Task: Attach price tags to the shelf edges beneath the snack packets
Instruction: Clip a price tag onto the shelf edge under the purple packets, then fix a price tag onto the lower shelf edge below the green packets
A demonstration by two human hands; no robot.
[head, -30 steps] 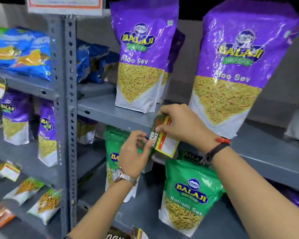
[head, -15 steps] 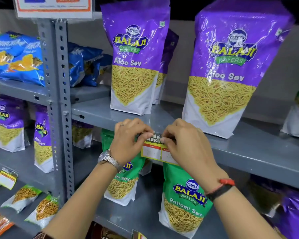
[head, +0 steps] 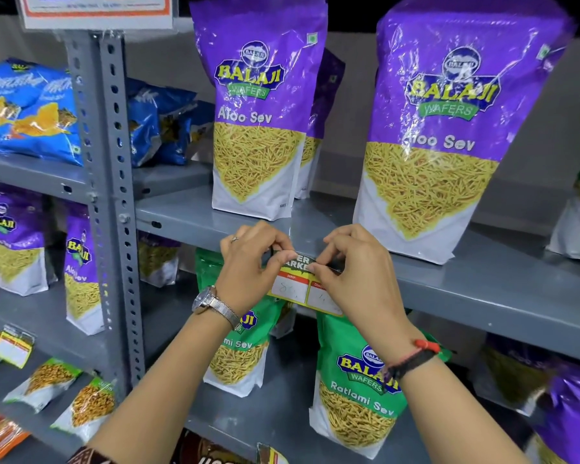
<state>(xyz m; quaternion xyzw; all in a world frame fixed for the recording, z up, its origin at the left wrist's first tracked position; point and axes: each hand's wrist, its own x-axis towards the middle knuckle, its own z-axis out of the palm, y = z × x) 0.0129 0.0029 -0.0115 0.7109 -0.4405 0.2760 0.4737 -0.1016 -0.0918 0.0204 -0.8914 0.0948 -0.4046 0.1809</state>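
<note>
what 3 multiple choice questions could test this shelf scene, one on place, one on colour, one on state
1. Where is the price tag?
A. on the shelf edge between the two front Aloo Sev packets
B. on the floor
C. on a blue packet

2. What colour are the Ratlami Sev packets?
A. red
B. green
C. white

3. How is the tag held?
A. by neither hand
B. left hand only
C. left hand and right hand together

Answers: A, it sits at the edge; B, green fronts; C, both hands pinch its top.

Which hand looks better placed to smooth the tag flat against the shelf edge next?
Probably the right hand: it already covers the price tag; the left hand only pinches its top corner.
</note>
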